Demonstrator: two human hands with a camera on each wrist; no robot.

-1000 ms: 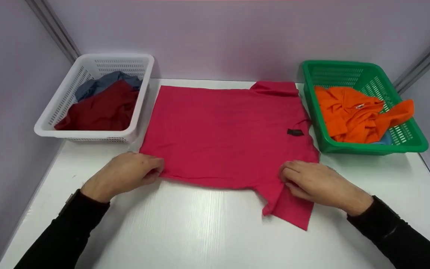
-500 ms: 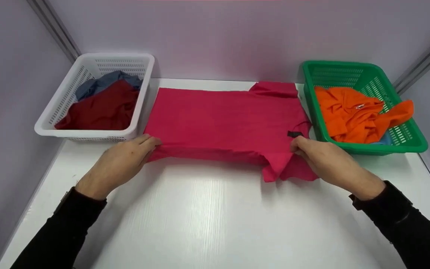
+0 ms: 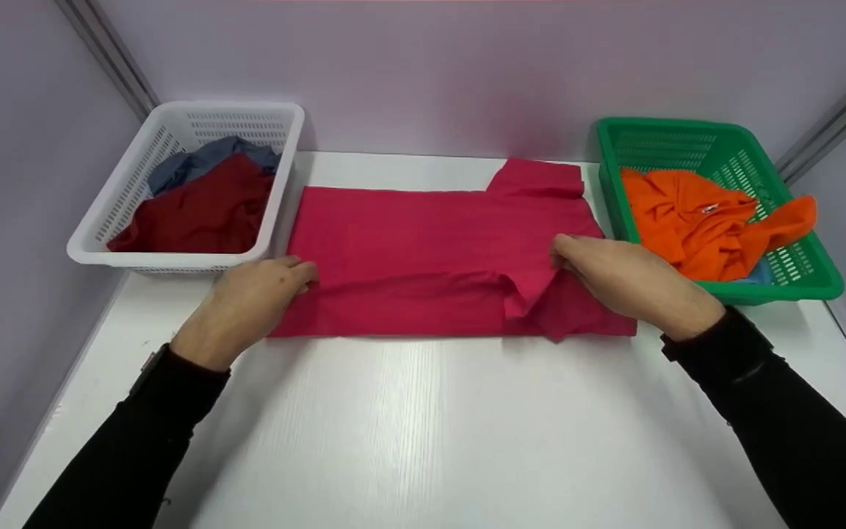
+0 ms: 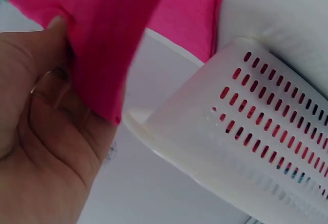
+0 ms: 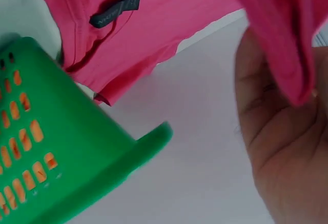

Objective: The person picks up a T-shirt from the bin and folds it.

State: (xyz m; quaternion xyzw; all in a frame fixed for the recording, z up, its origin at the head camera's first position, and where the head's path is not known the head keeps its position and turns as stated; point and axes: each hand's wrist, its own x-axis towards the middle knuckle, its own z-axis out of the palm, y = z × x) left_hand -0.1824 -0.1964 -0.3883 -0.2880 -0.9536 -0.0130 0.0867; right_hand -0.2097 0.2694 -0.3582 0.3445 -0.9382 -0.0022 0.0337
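Observation:
A crimson-pink T-shirt [image 3: 408, 228] lies sideways on the white table, its near side lifted and partly folded over toward the far side. My left hand [image 3: 250, 305] pinches the cloth at the hem end; in the left wrist view the thumb presses a hanging flap of the shirt [image 4: 102, 44] against the fingers. Near the sleeve and shoulder, my right hand [image 3: 632, 283] grips the cloth, and a folded edge hangs over the palm in the right wrist view. A dark neck label [image 5: 115, 9] shows there by the collar. The right fingertips are hidden behind the fabric.
At the left stands a white basket [image 3: 79, 253] with dark red and blue-grey clothes [image 3: 199, 209]. A green basket [image 3: 827, 275] at the right holds orange clothing [image 3: 687, 217] and something blue. Pale walls [image 3: 430, 73] rise behind and at both sides.
Both hands have lifted the shirt's near side and carried it away from the person, making a fold. The shirt's far hem edge has slid slightly nearer. The baskets have not moved.

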